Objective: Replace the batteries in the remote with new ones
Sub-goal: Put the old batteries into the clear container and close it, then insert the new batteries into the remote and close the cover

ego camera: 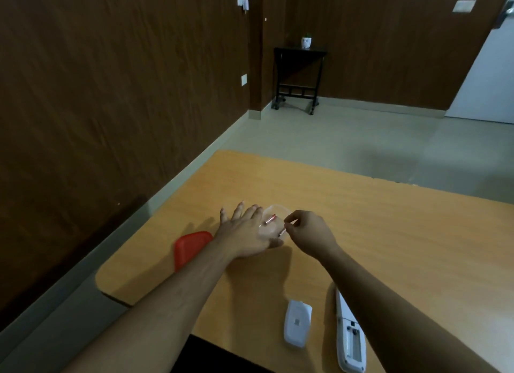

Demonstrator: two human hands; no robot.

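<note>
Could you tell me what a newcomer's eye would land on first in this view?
Probably the two hands meeting mid-table: the left hand lies flat with fingers spread beside a clear container, while the right hand pinches a slim battery. Next, the red lid at the left, and the opened remote with its loose back cover near the front edge.

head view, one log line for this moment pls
right hand: pinches battery | left hand: flat by clear container | remote: open, empty
</note>
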